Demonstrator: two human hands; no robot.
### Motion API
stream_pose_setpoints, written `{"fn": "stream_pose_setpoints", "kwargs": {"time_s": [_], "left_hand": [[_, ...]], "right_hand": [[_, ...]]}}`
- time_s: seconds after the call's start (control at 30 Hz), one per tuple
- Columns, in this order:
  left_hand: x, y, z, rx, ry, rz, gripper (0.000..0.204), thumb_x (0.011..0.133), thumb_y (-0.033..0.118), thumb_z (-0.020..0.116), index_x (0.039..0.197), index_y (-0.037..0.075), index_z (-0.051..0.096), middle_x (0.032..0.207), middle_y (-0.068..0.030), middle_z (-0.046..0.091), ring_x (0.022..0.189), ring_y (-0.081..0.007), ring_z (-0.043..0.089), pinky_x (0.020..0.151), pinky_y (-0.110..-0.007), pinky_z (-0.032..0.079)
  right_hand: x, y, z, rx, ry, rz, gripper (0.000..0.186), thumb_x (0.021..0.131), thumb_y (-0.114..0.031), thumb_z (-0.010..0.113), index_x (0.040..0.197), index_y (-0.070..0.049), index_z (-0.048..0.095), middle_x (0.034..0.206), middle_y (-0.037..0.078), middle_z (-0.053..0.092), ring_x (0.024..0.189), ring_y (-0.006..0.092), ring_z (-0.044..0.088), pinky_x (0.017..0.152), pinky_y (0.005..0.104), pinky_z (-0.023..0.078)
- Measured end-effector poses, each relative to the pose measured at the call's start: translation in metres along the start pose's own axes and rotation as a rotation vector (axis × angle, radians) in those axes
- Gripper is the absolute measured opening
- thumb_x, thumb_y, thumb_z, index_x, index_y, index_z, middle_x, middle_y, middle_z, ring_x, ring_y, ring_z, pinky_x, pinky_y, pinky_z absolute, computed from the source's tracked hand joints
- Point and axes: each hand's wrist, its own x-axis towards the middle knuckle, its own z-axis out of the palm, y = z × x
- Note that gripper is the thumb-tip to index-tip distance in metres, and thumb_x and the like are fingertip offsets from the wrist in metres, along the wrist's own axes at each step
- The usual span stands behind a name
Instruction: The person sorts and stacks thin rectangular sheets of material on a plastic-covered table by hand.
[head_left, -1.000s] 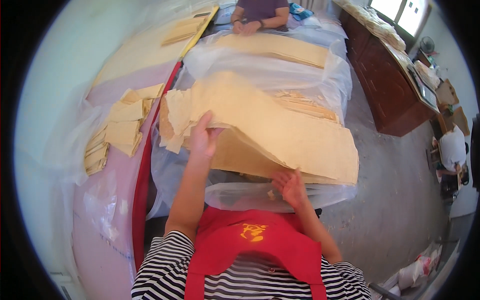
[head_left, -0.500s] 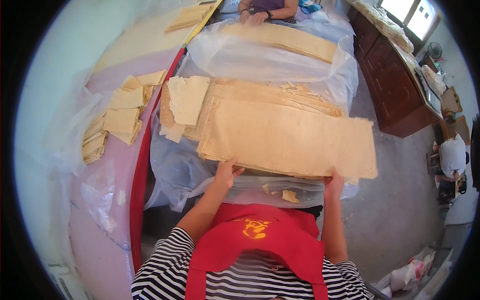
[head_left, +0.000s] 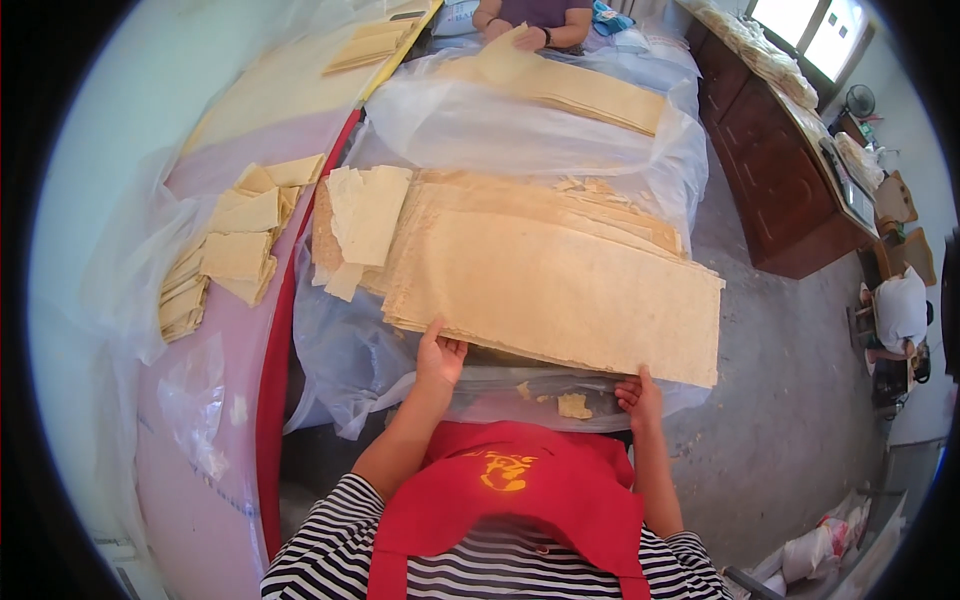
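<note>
A wide stack of thin, tan, brittle-looking sheets lies across the plastic-covered table in front of me, slanting down to the right. My left hand grips its near edge left of the middle, thumb on top and fingers at the edge. Near the right corner my right hand pinches the same edge, its thumb on the top sheet and its fingers curled below. More tan sheets lie under and behind this stack. Torn pale pieces rest at its left end.
Across the table a person's hands handle a raised sheet above another stack. Folded sheets lie on the pink surface at left, beyond a red edge. Small scraps lie near me. A brown cabinet stands right.
The stack's right end has come down and toward me, with my right hand moving the same way. My left hand keeps its hold. The person opposite has raised a sheet.
</note>
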Motion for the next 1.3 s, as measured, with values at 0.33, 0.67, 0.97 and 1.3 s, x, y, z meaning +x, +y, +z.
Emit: {"fn": "stream_pose_setpoints", "kwargs": {"time_s": [0.33,0.67,0.97,1.3], "left_hand": [[0.000,0.009,0.032,0.325,-0.265,0.240,0.036,0.079,0.005,0.061,0.114,0.005,0.052,0.106,-0.0066,0.059,0.094,-0.0213,0.060,0.078,-0.035,0.051],[-0.050,0.031,0.065,0.287,-0.306,0.439,0.046,0.078,-0.001,0.059,0.122,0.005,0.048,0.115,-0.0070,0.056,0.102,-0.0223,0.057,0.086,-0.035,0.049],[-0.014,0.030,0.011,0.277,-0.131,0.219,0.043,0.079,0.005,0.060,0.121,0.006,0.047,0.114,-0.0073,0.056,0.103,-0.0234,0.056,0.084,-0.038,0.049],[-0.019,0.049,0.097,0.364,-0.320,0.312,0.031,0.083,0.013,0.058,0.114,0.009,0.051,0.102,-0.0052,0.061,0.086,-0.0187,0.061,0.060,-0.032,0.052]], "right_hand": [[0.002,-0.005,0.008,0.377,-0.088,-0.016,0.037,0.087,-0.042,0.056,0.105,-0.011,0.053,0.089,0.009,0.063,0.080,0.0204,0.062,0.060,0.0302,0.048],[-0.026,-0.009,0.047,0.620,-0.319,0.086,0.045,0.085,-0.045,0.057,0.114,-0.010,0.053,0.104,0.008,0.061,0.096,0.0245,0.059,0.077,0.0373,0.051],[0.006,-0.022,0.041,0.722,-0.335,-0.041,0.035,0.088,-0.025,0.054,0.119,-0.009,0.051,0.113,0.007,0.059,0.102,0.0231,0.058,0.083,0.0384,0.050],[0.015,-0.085,0.044,0.456,-0.149,-0.259,0.036,0.088,-0.010,0.051,0.123,-0.012,0.045,0.112,0.005,0.057,0.093,0.0207,0.059,0.068,0.0320,0.051]]}}
